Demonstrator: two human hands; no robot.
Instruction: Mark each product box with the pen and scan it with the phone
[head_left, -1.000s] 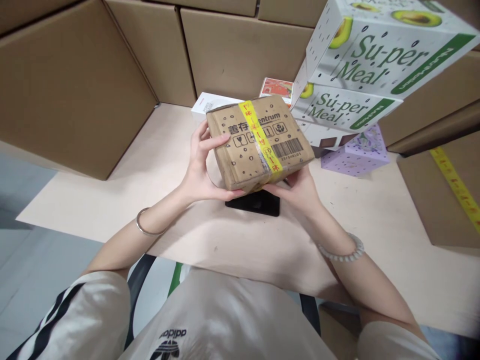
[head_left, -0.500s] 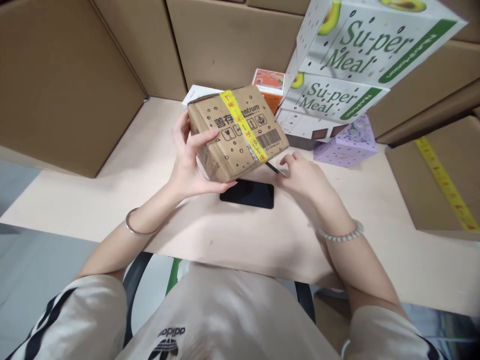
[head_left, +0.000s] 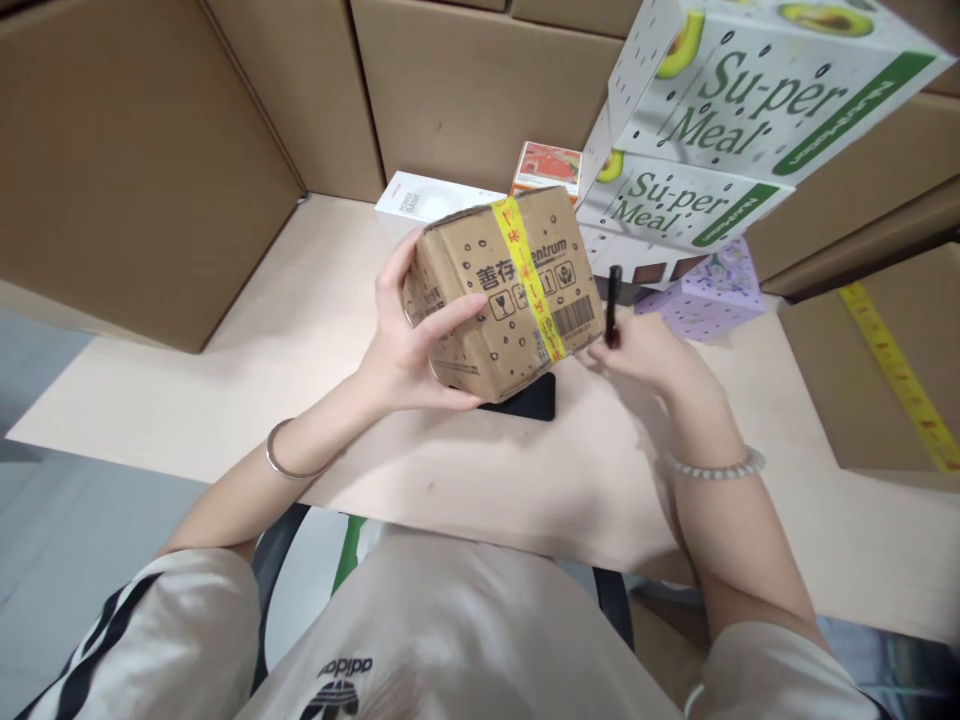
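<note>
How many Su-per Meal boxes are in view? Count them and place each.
2. Upper box at top right; lower box directly beneath it. A white box below may be a third.

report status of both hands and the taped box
Left hand grips the taped box, tilted over a black phone on the table. Right hand holds a black pen upright beside the box. Nothing between pen and box.

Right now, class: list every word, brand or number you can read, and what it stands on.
"Su-per Meal": upper avocado box and lower avocado box.
"善存" and "entrum": brown carton.
"adidas": shirt.
Too small or blurred: barcode number, yellow tape print, white box label.
</note>
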